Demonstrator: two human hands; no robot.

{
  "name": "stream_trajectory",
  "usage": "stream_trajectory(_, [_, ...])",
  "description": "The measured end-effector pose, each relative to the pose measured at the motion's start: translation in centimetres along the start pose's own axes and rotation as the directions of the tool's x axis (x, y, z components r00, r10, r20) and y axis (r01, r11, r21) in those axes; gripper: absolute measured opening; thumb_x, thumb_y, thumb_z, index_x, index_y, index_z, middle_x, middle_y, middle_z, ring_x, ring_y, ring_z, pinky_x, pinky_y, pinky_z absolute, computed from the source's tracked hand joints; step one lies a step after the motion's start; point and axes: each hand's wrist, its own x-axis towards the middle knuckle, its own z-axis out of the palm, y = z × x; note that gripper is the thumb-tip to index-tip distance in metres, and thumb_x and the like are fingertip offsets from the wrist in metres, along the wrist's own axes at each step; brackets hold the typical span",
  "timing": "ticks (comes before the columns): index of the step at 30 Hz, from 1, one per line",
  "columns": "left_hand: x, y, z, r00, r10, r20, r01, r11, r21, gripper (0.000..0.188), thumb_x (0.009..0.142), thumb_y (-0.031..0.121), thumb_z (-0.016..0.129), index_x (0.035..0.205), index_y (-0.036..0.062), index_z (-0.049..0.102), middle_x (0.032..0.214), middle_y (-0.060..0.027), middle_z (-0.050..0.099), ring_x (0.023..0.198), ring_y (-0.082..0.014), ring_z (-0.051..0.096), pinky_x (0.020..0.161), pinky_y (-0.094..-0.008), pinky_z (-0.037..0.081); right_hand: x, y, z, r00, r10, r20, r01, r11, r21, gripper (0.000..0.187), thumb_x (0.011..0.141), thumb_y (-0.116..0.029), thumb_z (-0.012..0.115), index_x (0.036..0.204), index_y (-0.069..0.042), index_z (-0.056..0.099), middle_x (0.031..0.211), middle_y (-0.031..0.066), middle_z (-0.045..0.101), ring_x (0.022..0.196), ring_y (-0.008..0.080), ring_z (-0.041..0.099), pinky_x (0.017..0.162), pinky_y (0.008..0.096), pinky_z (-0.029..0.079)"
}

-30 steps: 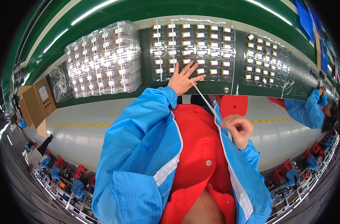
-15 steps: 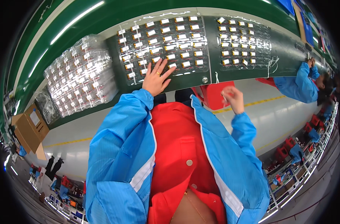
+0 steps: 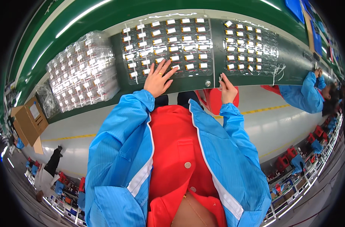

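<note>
On the green bench a clear plastic tray [image 3: 142, 81] holds rows of small white pouch batteries [image 3: 172, 39] with yellow ends and thin wires. My left hand [image 3: 157, 81] lies on the tray's near edge, fingers spread, its fingertips among the nearest batteries. At the bench's front edge, right of the tray, my right hand [image 3: 228, 90] is raised with thumb and fingers closed around a short white string [image 3: 220, 80]. The string's upper end is partly hidden by the fingers.
To the left stands a stack of filled clear trays [image 3: 81, 75], with an open cardboard box [image 3: 28, 123] beyond. Another battery tray [image 3: 252, 51] lies to the right, near a tangled white string [image 3: 279, 71]. A red stool [image 3: 210, 102] is below. A co-worker in a blue sleeve [image 3: 303, 96] works farther right.
My right hand has come up and left from over the floor to the bench edge, closing on the white string. My left hand stays spread on the tray.
</note>
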Motion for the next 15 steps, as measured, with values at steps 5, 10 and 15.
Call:
stream_trajectory(5, [-0.4, 0.7, -1.0, 1.000, 0.009, -0.022, -0.010, 1.000, -0.019, 0.055, 0.085, 0.023, 0.057, 0.136, 0.0261, 0.037, 0.144, -0.0090, 0.029, 0.134, -0.0292, 0.026, 0.105, -0.0550, 0.023, -0.5, -0.2, -0.9, 0.982, -0.185, 0.018, 0.183, 0.940, -0.287, 0.039, 0.079, -0.001, 0.065, 0.116, -0.014, 0.062, 0.103, 0.0084, 0.066, 0.085, 0.0148, 0.066, 0.073, 0.0269, 0.050])
stream_trajectory(10, [-0.8, 0.8, -2.4, 0.992, -0.080, -0.103, 0.068, 0.991, -0.116, 0.054, 0.086, 0.021, 0.056, 0.137, 0.0252, 0.037, 0.145, -0.0094, 0.028, 0.135, -0.0304, 0.024, 0.105, -0.0542, 0.023, -1.5, 0.1, -0.7, 0.940, -0.332, 0.079, 0.340, 0.886, -0.317, 0.044, 0.082, 0.001, 0.059, 0.122, -0.015, 0.056, 0.120, 0.0066, 0.059, 0.102, 0.0193, 0.062, 0.080, 0.0283, 0.050])
stream_trajectory(15, [-0.7, -1.0, -3.3, 0.942, -0.234, -0.239, 0.192, 0.963, -0.188, 0.051, 0.086, 0.022, 0.055, 0.135, 0.0241, 0.039, 0.144, -0.0116, 0.029, 0.134, -0.0313, 0.025, 0.105, -0.0558, 0.022, -2.5, 0.6, -0.9, 0.929, -0.330, 0.165, 0.368, 0.804, -0.467, 0.048, 0.083, 0.002, 0.055, 0.128, -0.017, 0.051, 0.132, 0.0020, 0.049, 0.105, 0.0223, 0.059, 0.080, 0.0297, 0.051])
